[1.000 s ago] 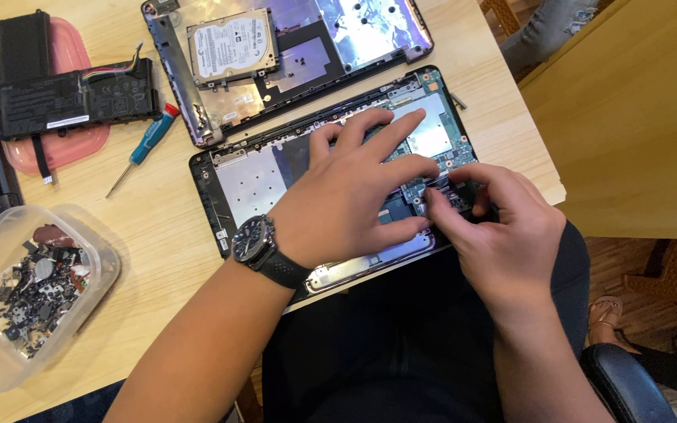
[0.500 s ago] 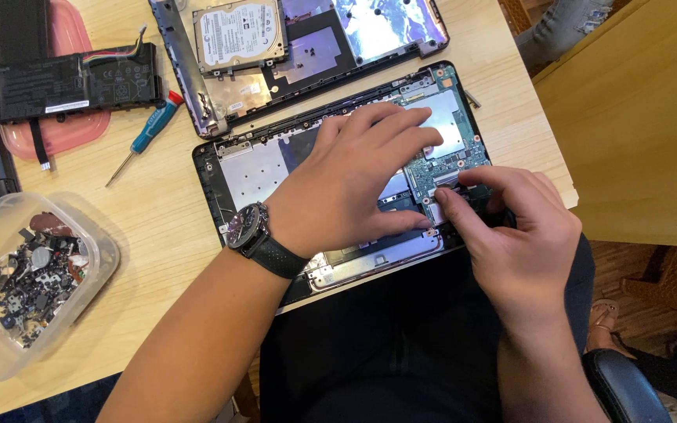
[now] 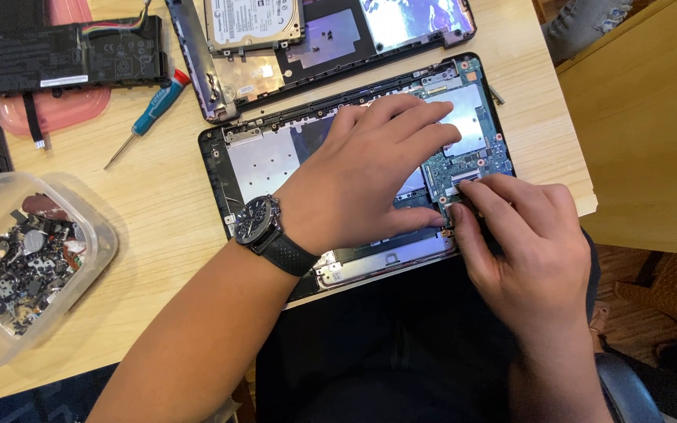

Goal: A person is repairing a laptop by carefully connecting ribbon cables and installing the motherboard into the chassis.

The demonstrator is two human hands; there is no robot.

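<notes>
Head view: the opened laptop base (image 3: 276,160) lies on the wooden worktop (image 3: 158,211) at its near edge, directly before the person. Its green circuit board (image 3: 472,160) sits at the right end. The left hand (image 3: 362,176) rests flat on the base, fingers spread, holding nothing. The right hand (image 3: 523,251) has its grip pinched on the board's lower edge — thumb and fingertips closed on it. Behind lie a second chassis (image 3: 315,47) carrying a hard drive (image 3: 252,22), a blue-handled screwdriver (image 3: 150,113) and a black battery pack (image 3: 72,55); at left — a clear tub of small parts (image 3: 33,266).
</notes>
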